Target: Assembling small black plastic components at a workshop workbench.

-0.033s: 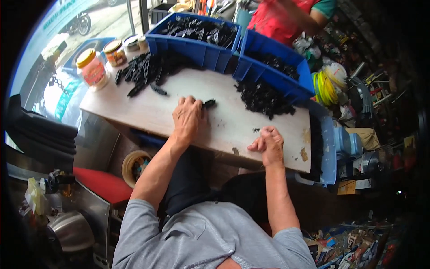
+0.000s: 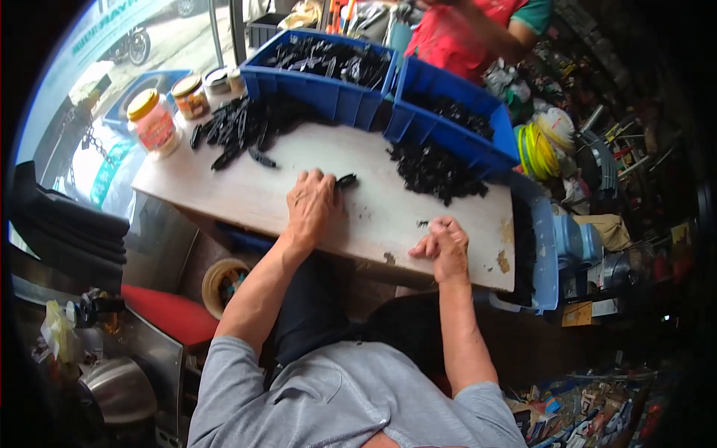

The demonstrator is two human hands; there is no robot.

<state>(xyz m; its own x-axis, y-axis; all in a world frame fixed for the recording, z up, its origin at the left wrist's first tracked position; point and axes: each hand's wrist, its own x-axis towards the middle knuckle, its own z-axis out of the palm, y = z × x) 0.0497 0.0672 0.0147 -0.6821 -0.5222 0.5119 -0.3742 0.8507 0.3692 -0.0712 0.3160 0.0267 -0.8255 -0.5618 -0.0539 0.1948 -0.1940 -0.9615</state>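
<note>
My left hand (image 2: 308,209) rests on the table (image 2: 254,190) with its fingers closed around a black elongated plastic part (image 2: 346,181), one end of which sticks out to the right. Near the table's front edge, my right hand (image 2: 447,250) is closed, fingers curled in. What those fingers hold is hidden. A tiny black piece (image 2: 423,223) shows just beyond them; whether they touch it I cannot tell. Farther left lies a heap of long black parts (image 2: 231,134), with one curved part (image 2: 262,158) apart from it. A heap of small black pieces (image 2: 437,173) sits at the right.
Two blue crates (image 2: 310,89) (image 2: 455,138) of black parts stand along the far edge. Jars (image 2: 154,123) occupy the far left corner. A light blue bin (image 2: 547,257) adjoins the right end. Beyond the crates is another person in red (image 2: 455,45). A bucket (image 2: 216,287) stands below.
The view has shifted slightly. Both hands keep nearly the same pose and place on the table.
</note>
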